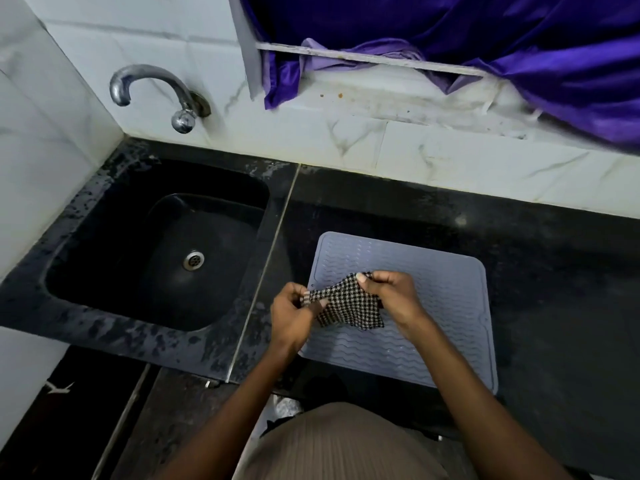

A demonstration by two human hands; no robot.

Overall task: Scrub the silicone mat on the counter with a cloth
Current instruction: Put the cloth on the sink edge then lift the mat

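No text, label, brand, number or sign can be read anywhere in the view.
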